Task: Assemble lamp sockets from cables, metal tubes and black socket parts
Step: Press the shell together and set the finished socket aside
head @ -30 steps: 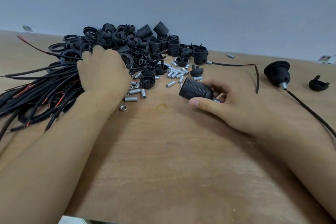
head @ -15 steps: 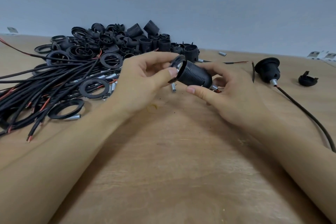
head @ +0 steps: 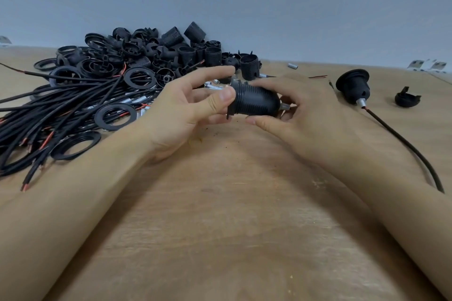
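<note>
While the right hand [head: 303, 115] grips a ribbed black socket [head: 255, 101], the left hand [head: 186, 110] pinches its flanged rim.

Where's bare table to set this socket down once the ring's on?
Best patch: bare wood between the forearms, below the threaded socket both hands hold. Another lies between the right hand and the finished socket. Crowded: the cable bundle and parts pile beyond the left hand.

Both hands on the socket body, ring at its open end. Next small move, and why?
Probably turn the ring further along the socket body. The left hand pinches it at the threaded end, the right hand grips the body by its metal tube; whether it is fully seated cannot be told.
</note>
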The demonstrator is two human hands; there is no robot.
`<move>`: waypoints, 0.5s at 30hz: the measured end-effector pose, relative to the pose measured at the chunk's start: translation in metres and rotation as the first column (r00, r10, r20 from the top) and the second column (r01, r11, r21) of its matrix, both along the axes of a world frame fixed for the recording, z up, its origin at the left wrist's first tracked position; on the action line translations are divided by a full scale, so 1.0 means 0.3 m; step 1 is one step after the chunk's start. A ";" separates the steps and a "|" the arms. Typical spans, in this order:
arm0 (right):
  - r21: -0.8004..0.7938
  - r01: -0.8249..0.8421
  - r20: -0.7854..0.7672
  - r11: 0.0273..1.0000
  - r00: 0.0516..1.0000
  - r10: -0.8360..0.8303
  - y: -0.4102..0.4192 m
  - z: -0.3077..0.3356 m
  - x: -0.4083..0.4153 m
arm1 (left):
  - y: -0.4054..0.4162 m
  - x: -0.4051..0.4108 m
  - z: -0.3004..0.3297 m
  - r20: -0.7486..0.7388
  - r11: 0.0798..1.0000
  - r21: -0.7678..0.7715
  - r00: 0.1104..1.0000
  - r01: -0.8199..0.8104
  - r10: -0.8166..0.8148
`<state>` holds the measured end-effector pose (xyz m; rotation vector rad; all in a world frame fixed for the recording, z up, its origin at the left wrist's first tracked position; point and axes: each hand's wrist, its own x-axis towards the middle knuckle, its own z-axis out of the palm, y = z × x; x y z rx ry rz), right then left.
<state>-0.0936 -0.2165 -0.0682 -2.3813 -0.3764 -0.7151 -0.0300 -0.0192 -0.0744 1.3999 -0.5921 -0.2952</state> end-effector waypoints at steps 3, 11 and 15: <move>-0.039 0.023 0.021 0.999 1.000 -0.023 0.002 0.004 -0.004 | -0.010 -0.009 -0.002 0.042 0.997 0.065 0.999 -0.033 0.030; 0.019 0.019 -0.048 1.000 0.999 -0.018 -0.019 0.023 0.000 | -0.003 -0.004 -0.002 0.007 0.999 -0.045 1.000 0.009 -0.008; -0.023 0.032 -0.071 0.999 0.997 -0.034 -0.021 0.032 -0.012 | 0.011 0.004 -0.003 0.066 0.995 -0.063 0.995 0.078 -0.074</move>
